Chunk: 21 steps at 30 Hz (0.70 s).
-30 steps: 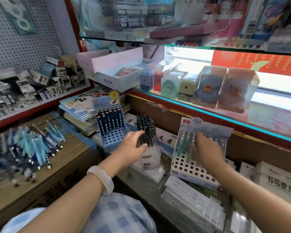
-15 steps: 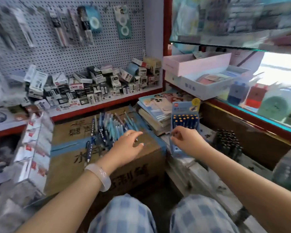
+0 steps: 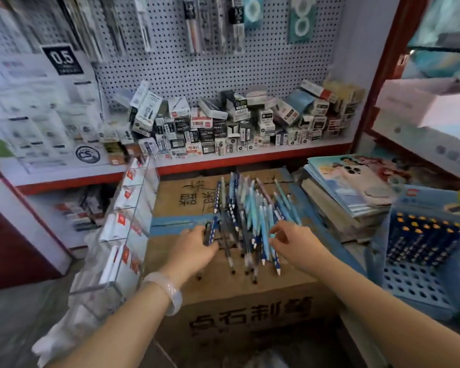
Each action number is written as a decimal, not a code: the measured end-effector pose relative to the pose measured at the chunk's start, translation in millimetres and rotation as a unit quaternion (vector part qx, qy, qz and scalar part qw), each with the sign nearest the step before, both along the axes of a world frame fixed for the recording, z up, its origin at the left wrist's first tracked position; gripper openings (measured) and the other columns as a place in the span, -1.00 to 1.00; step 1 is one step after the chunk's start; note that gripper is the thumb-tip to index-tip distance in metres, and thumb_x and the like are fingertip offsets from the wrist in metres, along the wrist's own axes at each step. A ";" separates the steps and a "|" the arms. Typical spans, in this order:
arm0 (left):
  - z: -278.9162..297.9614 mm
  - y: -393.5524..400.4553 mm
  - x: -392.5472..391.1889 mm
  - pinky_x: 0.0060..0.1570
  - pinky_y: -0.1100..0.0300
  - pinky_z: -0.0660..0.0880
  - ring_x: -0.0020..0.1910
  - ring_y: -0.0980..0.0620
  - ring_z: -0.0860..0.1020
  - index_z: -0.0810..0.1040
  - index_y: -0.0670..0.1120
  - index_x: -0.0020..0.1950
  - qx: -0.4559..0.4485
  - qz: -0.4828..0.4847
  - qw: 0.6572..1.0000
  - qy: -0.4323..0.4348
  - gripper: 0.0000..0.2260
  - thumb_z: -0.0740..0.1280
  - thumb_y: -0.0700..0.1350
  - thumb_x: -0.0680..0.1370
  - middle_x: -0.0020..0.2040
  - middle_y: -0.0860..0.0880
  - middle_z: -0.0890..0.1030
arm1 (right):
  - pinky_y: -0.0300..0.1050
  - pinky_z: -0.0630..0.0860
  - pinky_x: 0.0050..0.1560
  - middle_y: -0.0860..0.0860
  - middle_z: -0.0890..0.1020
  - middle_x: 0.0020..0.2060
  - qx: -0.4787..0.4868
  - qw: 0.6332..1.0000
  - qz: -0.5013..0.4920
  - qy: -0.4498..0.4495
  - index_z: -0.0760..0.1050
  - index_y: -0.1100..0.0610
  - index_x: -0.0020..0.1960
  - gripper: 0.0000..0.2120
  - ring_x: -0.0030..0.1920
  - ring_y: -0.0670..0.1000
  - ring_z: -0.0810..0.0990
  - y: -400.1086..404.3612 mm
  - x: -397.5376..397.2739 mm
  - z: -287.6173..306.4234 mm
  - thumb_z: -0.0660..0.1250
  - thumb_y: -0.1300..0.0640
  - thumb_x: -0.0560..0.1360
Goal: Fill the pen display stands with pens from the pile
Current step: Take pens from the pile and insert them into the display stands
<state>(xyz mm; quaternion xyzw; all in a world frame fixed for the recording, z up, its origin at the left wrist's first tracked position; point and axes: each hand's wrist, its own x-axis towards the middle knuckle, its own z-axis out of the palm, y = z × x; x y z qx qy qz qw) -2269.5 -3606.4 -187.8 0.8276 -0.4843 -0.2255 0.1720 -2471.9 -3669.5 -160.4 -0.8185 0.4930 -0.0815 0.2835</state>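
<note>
- Right now you are at the picking stage: both your hands are down at the pile, gathering pens for the stands.
- Your cardboard box (image 3: pixel 223 293) serves as the tabletop here, and the pile of pens (image 3: pixel 250 216) lies fanned across its top, tips pointing toward you.
- At your far right the blue display stand (image 3: pixel 420 274) sits partly filled, with dark pens in its back rows and the front holes bare.
- Your left hand (image 3: pixel 194 248) is curled round a dark blue pen or two at the pile's left edge.
- Your right hand (image 3: pixel 295 245) hovers at the pile's right edge, fingers bent over the light blue pens; whether it has one pinched I cannot tell.
- Next, I judge, you need a firm hold on a few pens, lined up alike, then a carry right to those bare front holes.
</note>
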 end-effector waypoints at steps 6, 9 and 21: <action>-19.1 -42.5 -8.5 0.30 -0.01 0.31 0.46 -0.17 0.16 0.03 -0.08 0.52 0.112 0.026 0.993 -0.017 -0.26 0.16 0.31 0.50 0.50 -0.14 0.17 | -0.08 0.53 -0.06 0.03 0.62 -0.08 0.007 0.999 -0.027 -0.023 0.41 0.11 0.25 -0.75 -0.06 0.06 0.61 -12.6 9.5 -19.3 0.17 0.09 0.60; -20.8 -60.0 -17.9 0.34 -0.09 0.25 0.46 -0.20 0.12 0.04 -0.11 0.52 0.118 0.061 0.990 -0.049 -0.23 0.17 0.32 0.49 0.50 -0.15 0.13 | -0.17 0.50 -0.14 0.00 0.61 -0.14 0.007 0.997 -0.050 -0.050 0.43 0.10 0.23 -0.77 -0.12 0.01 0.59 -16.0 8.1 -27.8 0.16 0.10 0.60; -38.5 -93.1 -3.4 0.09 0.00 0.50 0.26 -0.19 0.37 0.39 -0.20 0.29 0.153 0.066 0.982 -0.088 -0.40 0.30 0.22 0.46 0.32 -0.22 0.35 | -0.11 0.56 -0.12 -0.11 0.51 -0.23 0.030 0.990 -0.082 -0.113 0.43 0.08 0.21 -0.79 -0.09 0.06 0.62 -21.6 4.8 -36.9 0.16 0.11 0.60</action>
